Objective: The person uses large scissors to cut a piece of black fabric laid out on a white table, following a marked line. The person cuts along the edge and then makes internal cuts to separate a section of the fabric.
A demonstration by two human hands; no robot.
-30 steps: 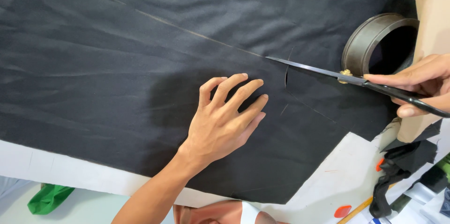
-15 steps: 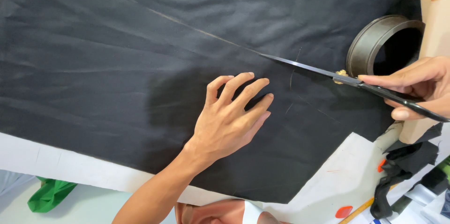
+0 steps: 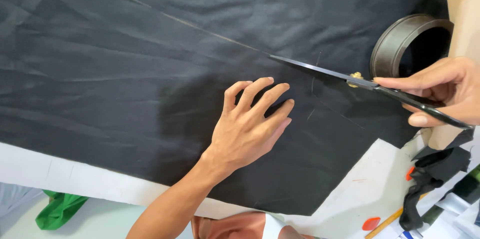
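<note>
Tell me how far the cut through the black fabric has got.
Done: the scissors have cut in from the right edge, blades reaching about mid-cloth along the chalk line. In hand: the right hand works the scissors while the left hand lies flat on the black fabric. Left: the line running to the upper left looks uncut.

A white table (image 3: 370,184) shows along the lower edge and lower right of the frame. Black cloth (image 3: 150,69) covers most of it; black scraps (image 3: 430,179) and a ruler (image 3: 387,223) lie at lower right.
</note>
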